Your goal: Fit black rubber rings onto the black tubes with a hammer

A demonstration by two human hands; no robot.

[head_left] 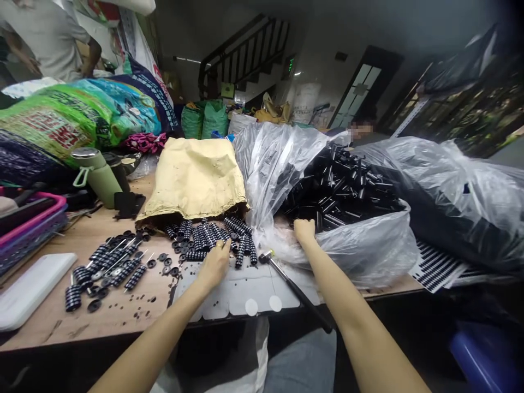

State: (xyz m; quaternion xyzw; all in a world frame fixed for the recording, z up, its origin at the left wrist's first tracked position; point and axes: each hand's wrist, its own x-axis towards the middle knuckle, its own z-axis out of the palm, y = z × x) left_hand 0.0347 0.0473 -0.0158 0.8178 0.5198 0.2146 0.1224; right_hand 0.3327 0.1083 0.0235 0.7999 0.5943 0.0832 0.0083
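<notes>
My left hand has its fingers curled beside a heap of black-and-white checked rollers. The heap spills from the mouth of a cream sack. Whatever those fingers hold, if anything, is hidden. My right hand is closed in a fist at the mouth of a clear plastic bag, against its rim. Inside that bag lies a big pile of shiny black tubes. I cannot make out what the fist grips. Between my hands a black-handled hammer lies with its head towards the rollers.
More rollers on metal rods and loose black discs lie at the left. Beyond them are a white case, a pink-rimmed basket and a green flask. A person stands behind the printed sacks.
</notes>
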